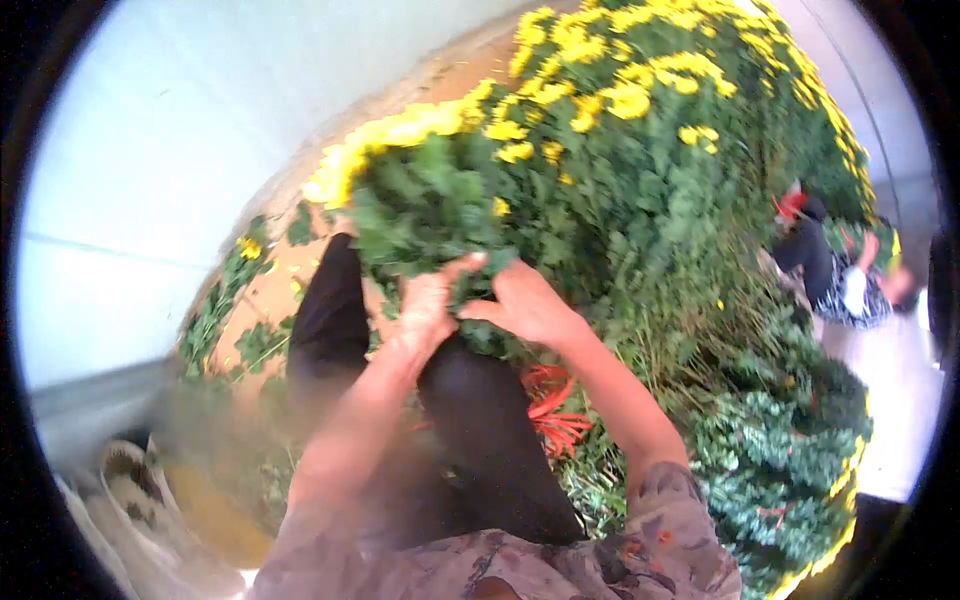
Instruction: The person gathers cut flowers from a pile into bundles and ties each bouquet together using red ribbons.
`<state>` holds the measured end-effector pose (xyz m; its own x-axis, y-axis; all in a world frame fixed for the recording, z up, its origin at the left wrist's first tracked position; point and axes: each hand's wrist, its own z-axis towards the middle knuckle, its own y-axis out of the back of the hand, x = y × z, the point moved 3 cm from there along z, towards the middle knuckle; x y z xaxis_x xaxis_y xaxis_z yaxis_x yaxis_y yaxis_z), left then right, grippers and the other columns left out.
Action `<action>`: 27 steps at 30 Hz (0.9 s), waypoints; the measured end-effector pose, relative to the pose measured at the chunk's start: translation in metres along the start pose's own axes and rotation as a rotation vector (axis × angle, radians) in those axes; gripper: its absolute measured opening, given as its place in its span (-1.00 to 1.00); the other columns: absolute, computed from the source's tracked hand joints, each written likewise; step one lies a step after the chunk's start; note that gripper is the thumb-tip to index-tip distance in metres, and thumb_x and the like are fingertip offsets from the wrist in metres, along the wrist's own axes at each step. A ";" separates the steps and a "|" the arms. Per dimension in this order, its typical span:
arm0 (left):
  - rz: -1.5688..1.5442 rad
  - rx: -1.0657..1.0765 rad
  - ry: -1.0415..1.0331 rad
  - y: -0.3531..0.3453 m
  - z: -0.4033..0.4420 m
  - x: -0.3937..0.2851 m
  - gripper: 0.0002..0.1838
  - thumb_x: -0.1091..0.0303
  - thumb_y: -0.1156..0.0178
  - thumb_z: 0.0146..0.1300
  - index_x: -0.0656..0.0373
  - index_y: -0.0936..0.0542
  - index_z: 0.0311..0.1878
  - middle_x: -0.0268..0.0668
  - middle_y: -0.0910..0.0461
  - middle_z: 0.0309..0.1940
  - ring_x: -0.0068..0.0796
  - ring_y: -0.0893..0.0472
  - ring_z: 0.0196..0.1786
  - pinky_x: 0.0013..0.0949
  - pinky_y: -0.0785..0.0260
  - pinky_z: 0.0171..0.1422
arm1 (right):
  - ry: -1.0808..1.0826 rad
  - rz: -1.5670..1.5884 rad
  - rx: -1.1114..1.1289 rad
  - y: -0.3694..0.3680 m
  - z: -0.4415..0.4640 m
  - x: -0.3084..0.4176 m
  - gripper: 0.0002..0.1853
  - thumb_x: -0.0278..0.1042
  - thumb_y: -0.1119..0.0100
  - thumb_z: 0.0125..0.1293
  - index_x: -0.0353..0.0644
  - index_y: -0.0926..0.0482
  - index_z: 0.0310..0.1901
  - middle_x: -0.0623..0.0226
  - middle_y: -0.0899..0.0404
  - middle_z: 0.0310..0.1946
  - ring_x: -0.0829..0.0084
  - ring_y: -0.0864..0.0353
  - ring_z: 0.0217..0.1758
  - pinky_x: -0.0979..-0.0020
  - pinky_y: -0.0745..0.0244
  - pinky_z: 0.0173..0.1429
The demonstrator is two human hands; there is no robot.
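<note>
A leafy green bunch topped with yellow flowers (420, 195) lies over my knees, its blooms pointing up and away from me. My left hand (428, 300) is wrapped round the stems at its lower end. Close beside it, my right hand (522, 298) touches the same stems, its thumb stretched toward my left hand and its fingertips partly hidden in the leaves. Red ties (555, 415) hang by my right thigh.
A large heap of yellow-flowered stems (640, 190) rises ahead and to the right. More leafy bunches (780, 450) lie at the right. Another person (850, 280) sits at the far right. Loose cuttings (260, 345) lie on the ground at the left, beside pale sheeting (150, 200).
</note>
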<state>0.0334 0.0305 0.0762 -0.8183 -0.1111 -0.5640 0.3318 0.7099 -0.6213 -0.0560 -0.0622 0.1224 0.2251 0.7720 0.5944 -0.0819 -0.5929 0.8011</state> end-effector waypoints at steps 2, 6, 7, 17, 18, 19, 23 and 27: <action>-0.026 -0.055 -0.119 -0.011 -0.010 -0.009 -0.61 0.50 -0.32 0.04 0.17 -0.52 -0.02 -0.33 -0.56 -0.13 -0.33 -0.53 -0.06 -0.22 -0.41 0.08 | 0.074 -0.212 -0.160 0.001 -0.012 -0.011 -0.28 0.17 -0.07 0.25 -0.41 -0.33 0.14 -0.16 -0.39 0.09 -0.05 -0.35 0.18 0.14 -0.21 0.28; -0.095 -0.080 -0.113 0.006 0.000 -0.030 -0.56 0.42 -0.33 0.06 0.18 -0.50 0.05 -0.32 -0.55 -0.08 -0.32 -0.51 -0.01 -0.18 -0.38 0.10 | -0.400 0.618 -0.048 -0.034 -0.072 -0.088 -0.32 0.15 0.15 0.38 -0.28 -0.23 0.31 0.03 -0.28 0.29 0.18 -0.25 0.36 0.29 -0.07 0.42; -0.111 -0.074 -0.122 0.002 -0.005 -0.041 -0.54 0.39 -0.31 0.09 0.16 -0.49 0.09 -0.30 -0.55 -0.06 -0.31 -0.50 0.01 -0.18 -0.34 0.15 | -0.526 0.515 0.051 -0.058 -0.098 -0.121 -0.31 0.17 0.17 0.39 -0.27 -0.24 0.32 0.01 -0.27 0.30 0.16 -0.26 0.36 0.28 -0.09 0.42; 0.162 -0.265 -0.606 0.082 -0.101 -0.190 -0.54 0.22 -0.21 0.18 0.18 -0.48 0.13 -0.17 -0.55 0.04 -0.21 -0.52 0.09 -0.12 -0.36 0.23 | -0.700 0.117 0.422 -0.091 -0.239 -0.250 -0.43 0.19 0.04 0.28 -0.03 -0.48 0.17 0.22 -0.48 0.14 0.12 -0.46 0.18 0.18 -0.37 0.22; 0.160 -0.331 -0.609 0.086 -0.111 -0.186 -0.54 0.23 -0.21 0.17 0.18 -0.48 0.13 -0.17 -0.55 0.04 -0.21 -0.52 0.09 -0.13 -0.36 0.23 | -0.720 0.269 0.394 -0.093 -0.242 -0.258 -0.46 0.12 -0.02 0.26 -0.03 -0.49 0.15 0.23 -0.54 0.08 0.13 -0.52 0.12 0.18 -0.43 0.16; 0.159 -0.389 -0.618 0.088 -0.119 -0.182 -0.54 0.24 -0.21 0.17 0.17 -0.48 0.13 -0.18 -0.55 0.04 -0.21 -0.52 0.09 -0.13 -0.36 0.23 | -0.782 0.391 0.391 -0.076 -0.231 -0.251 -0.48 0.04 -0.08 0.24 -0.08 -0.50 0.14 0.22 -0.58 0.02 0.17 -0.57 0.05 0.22 -0.49 0.08; -0.009 -0.671 -0.540 0.051 -0.133 -0.138 -0.57 0.29 -0.24 0.15 0.14 -0.50 0.11 -0.22 -0.56 -0.01 -0.26 -0.51 0.05 -0.18 -0.33 0.23 | -0.894 0.808 0.327 0.013 -0.202 -0.222 -0.69 -0.36 -0.02 0.33 -0.38 -0.49 0.02 0.22 -0.64 -0.25 0.37 -0.66 -0.35 0.44 -0.56 -0.37; -0.113 -0.395 -0.242 0.058 -0.070 -0.057 -0.61 0.34 -0.30 0.14 0.17 -0.50 0.03 -0.29 -0.55 -0.03 -0.31 -0.49 0.00 -0.20 -0.32 0.15 | -0.911 0.492 0.257 0.056 -0.187 -0.218 -0.65 -0.26 -0.09 0.31 -0.37 -0.51 -0.01 0.20 -0.66 -0.21 0.41 -0.68 -0.26 0.44 -0.59 -0.17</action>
<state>0.0664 0.1263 0.1103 -0.6908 -0.3282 -0.6443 0.0049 0.8890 -0.4580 -0.2917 -0.2208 0.0504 0.8729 0.0348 0.4867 -0.1786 -0.9054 0.3851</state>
